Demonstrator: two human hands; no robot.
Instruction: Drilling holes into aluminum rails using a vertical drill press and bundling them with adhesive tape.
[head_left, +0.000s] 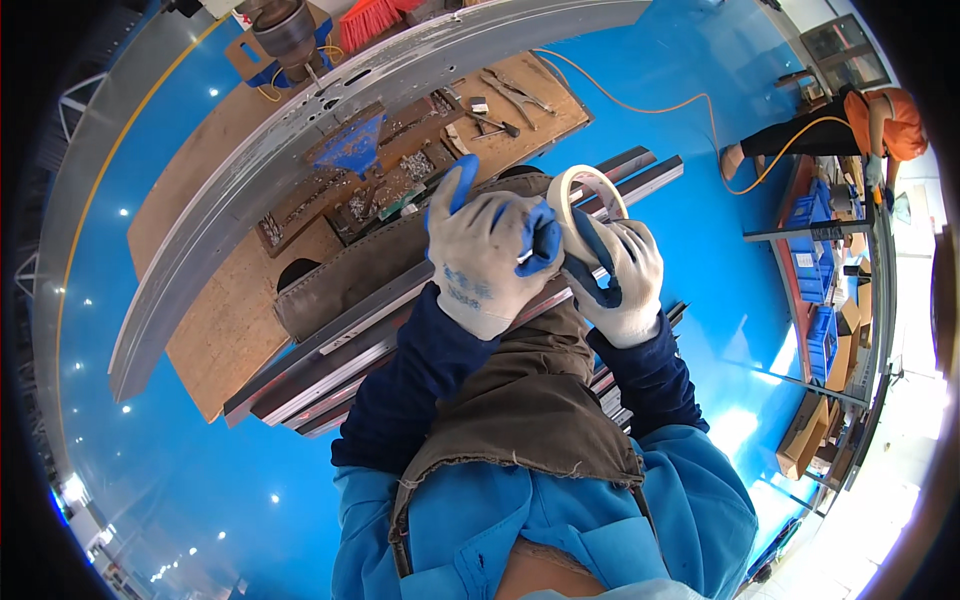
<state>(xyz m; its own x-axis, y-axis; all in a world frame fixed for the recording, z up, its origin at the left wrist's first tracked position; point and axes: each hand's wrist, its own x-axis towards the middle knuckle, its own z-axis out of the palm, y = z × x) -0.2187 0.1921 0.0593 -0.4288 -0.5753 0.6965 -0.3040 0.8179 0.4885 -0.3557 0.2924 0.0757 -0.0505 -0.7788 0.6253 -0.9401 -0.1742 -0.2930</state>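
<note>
The right hand [622,285], in a white and blue work glove, holds a pale roll of tape [561,212] upright by its near side, the thumb and fingers closed on the ring. The left hand [485,255], gloved alike, is just beside the roll, back uppermost, one outer finger raised and the thumb and forefinger drawn close together; whether they pinch a strip cannot be told. Beneath the forearms lie several long metal profiles [290,385]. Beyond them stands a wooden bench [215,345] bearing pliers [515,92], with a curved-looking grey beam [185,250] across it, near a drill chuck [285,40]. At upper right, a co-worker in orange [900,125] bends beside shelving with blue bins [812,255]
</note>
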